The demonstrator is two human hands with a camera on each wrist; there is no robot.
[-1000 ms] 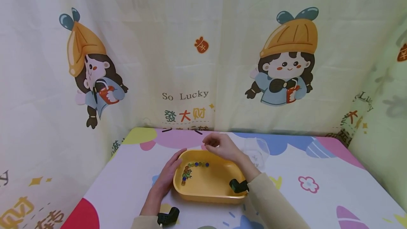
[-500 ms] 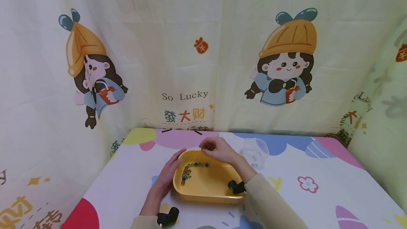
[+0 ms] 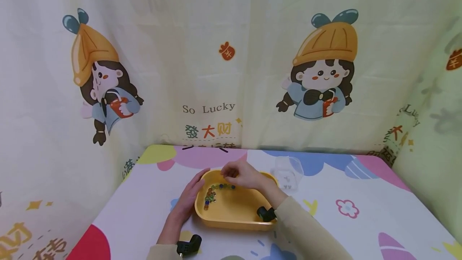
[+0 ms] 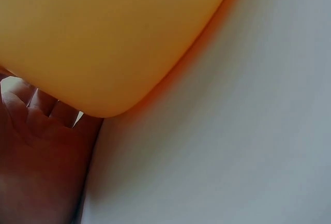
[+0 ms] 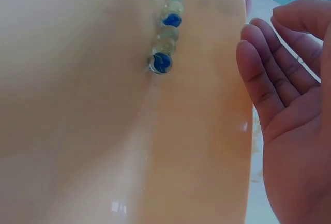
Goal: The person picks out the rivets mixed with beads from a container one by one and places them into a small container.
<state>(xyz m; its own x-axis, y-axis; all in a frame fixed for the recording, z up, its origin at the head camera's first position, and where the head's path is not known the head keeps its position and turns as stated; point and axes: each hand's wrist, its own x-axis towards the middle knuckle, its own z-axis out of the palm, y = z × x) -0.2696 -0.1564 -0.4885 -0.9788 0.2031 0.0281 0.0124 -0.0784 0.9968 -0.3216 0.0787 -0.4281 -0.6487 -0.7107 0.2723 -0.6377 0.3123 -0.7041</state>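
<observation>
A yellow plastic basin (image 3: pixel 245 208) lies on the table, with several glass marbles (image 3: pixel 209 198) lined up inside along its left and far walls. Blue, greenish and clear marbles (image 5: pixel 164 53) show in the right wrist view. My left hand (image 3: pixel 189 196) rests against the basin's left side with extended fingers; in the left wrist view the palm (image 4: pixel 41 157) is partly behind the basin. Above the far rim hovers my right hand (image 3: pixel 243 174), its fingers loosely bent. In the right wrist view nothing shows between the right fingers (image 5: pixel 258 74).
Behind the basin to the right stands a clear plastic container (image 3: pixel 288 173). The table (image 3: pixel 310 228) has a colourful printed cover. A patterned curtain (image 3: pixel 202 71) hangs behind it and along both sides.
My right hand has moved left and slightly nearer along the basin's far rim. The left hand stays at the basin's side, and the marbles look unmoved.
</observation>
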